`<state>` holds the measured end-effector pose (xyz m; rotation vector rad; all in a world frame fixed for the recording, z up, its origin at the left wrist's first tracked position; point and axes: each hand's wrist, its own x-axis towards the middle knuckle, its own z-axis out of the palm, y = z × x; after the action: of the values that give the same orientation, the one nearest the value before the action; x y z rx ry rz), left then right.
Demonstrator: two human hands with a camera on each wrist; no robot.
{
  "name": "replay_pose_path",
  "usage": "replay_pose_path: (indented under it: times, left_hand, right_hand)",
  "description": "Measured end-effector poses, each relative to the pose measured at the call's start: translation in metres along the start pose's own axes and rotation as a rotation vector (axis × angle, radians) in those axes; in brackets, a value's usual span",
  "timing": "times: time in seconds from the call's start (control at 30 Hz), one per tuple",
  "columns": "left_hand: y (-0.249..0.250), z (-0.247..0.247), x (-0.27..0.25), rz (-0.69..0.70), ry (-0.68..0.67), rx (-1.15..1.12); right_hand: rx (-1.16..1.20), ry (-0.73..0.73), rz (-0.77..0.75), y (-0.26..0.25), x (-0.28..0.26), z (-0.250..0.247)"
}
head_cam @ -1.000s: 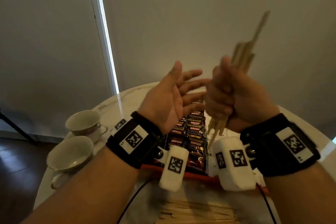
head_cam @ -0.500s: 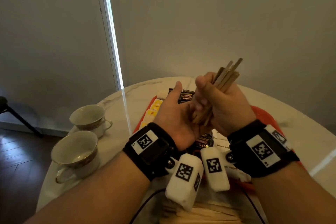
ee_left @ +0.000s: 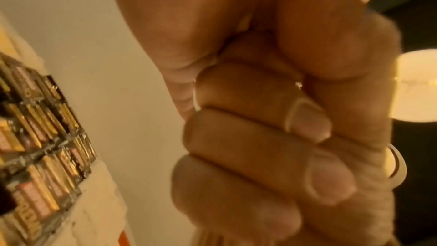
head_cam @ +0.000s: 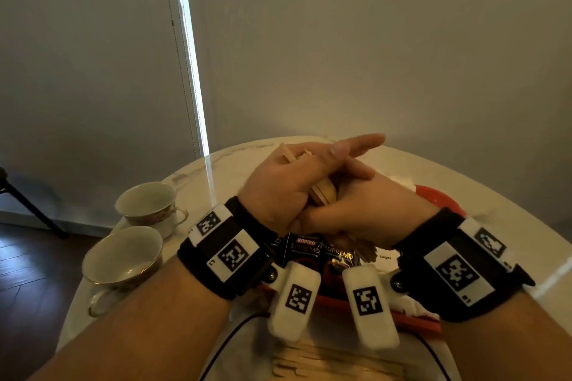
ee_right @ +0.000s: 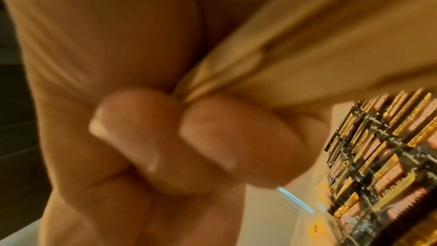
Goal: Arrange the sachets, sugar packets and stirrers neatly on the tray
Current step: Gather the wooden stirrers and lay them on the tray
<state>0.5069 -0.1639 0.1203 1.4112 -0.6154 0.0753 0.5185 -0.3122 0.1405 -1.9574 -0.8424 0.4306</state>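
Note:
Both hands are clasped together above the red tray (head_cam: pixel 439 198), with a bundle of wooden stirrers (head_cam: pixel 322 192) between them. My right hand (head_cam: pixel 349 213) grips the lower part of the bundle (ee_right: pixel 224 74) with curled fingers. My left hand (head_cam: pixel 288 185) wraps the upper part, one finger pointing right; the stirrer tips stick out past it. Dark coffee sachets (head_cam: pixel 305 249) lie in rows on the tray under my hands (ee_left: pixel 35 137) (ee_right: pixel 390 156). A white sugar packet (head_cam: pixel 383 257) lies beside them.
Two empty teacups (head_cam: pixel 148 207) (head_cam: pixel 123 260) stand at the left edge of the round white table (head_cam: pixel 192 182). More loose stirrers (head_cam: pixel 325 362) lie in front of the tray's near rim. A cable (head_cam: pixel 229 337) runs by my left forearm.
Both hands have dropped from chest height to just above the tray. The stirrers, upright in my right hand before, now tilt left, and my left hand has gone from spread to wrapped around them.

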Motion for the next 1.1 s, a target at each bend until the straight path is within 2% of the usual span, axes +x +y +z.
replay_pose_path:
  times: [0.07,0.13,0.23,0.3,0.33,0.4,0.53,0.6,0.67,0.77,0.9,0.97,1.1]
  left_hand:
    - [0.002,0.002,-0.001,0.007,0.052,-0.087]
    - [0.004,-0.001,0.003,0.021,0.137,-0.273]
    - [0.01,-0.012,0.009,0.098,0.344,-0.48]
    - [0.009,-0.014,0.01,0.148,0.426,-0.561]
    - [0.007,-0.012,0.01,0.151,0.448,-0.551]
    - [-0.001,-0.006,0.01,0.133,0.49,-0.399]
    - [0.0,-0.001,0.007,0.11,0.532,-0.096]
    - [0.006,0.0,0.005,0.136,0.57,0.082]
    - [0.009,0.002,0.003,0.207,0.595,0.212]
    - [0.013,0.002,0.002,0.371,0.598,0.259]
    - [0.017,-0.007,0.001,0.509,0.659,0.45]
    - [0.021,-0.009,0.0,0.532,0.691,0.56]
    - [0.022,-0.007,-0.003,0.51,0.624,0.722]
  right_hand:
    - [0.134,0.012,0.011,-0.004,-0.005,-0.005]
    - [0.238,0.05,0.062,-0.006,-0.01,-0.012]
    - [0.501,0.245,0.128,-0.001,-0.008,-0.018]
    - [0.697,0.4,0.166,0.002,-0.002,-0.015]
    - [0.77,0.433,0.176,0.002,0.001,-0.01]
    - [0.78,0.424,0.176,0.0,0.005,-0.001]
    - [0.596,0.502,0.128,-0.001,0.005,0.008]
    - [0.626,0.529,0.089,-0.001,0.006,0.007]
    - [0.714,0.523,0.074,-0.001,0.006,0.005]
    - [0.835,0.466,0.066,-0.002,0.005,0.002]
    - [0.857,0.477,0.128,-0.006,0.004,0.001]
    - [0.833,0.49,0.151,-0.008,0.003,0.002]
    - [0.755,0.53,0.152,-0.012,0.002,-0.001]
